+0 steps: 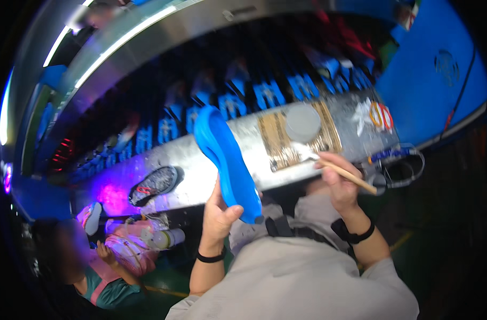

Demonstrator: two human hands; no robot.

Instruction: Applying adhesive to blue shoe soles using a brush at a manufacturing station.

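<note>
A blue shoe sole (226, 154) stands tilted in my left hand (218, 218), gripped near its lower end with the thumb on its edge. My right hand (339, 181) is closed round the wooden handle of a brush (358, 180). Its pale bristle end points left, over the near edge of a brown cardboard sheet (272, 133). On that sheet sits a round grey lid or pot (303, 122); which one I cannot tell.
The metal bench (248, 144) carries a dark oval tray (155, 185) with a red item in it. Rings and white scraps (379, 116) lie at its right end, above a cable (408, 165). Blue clamp-like parts (267, 95) line the back. A co-worker (107, 272) sits at lower left.
</note>
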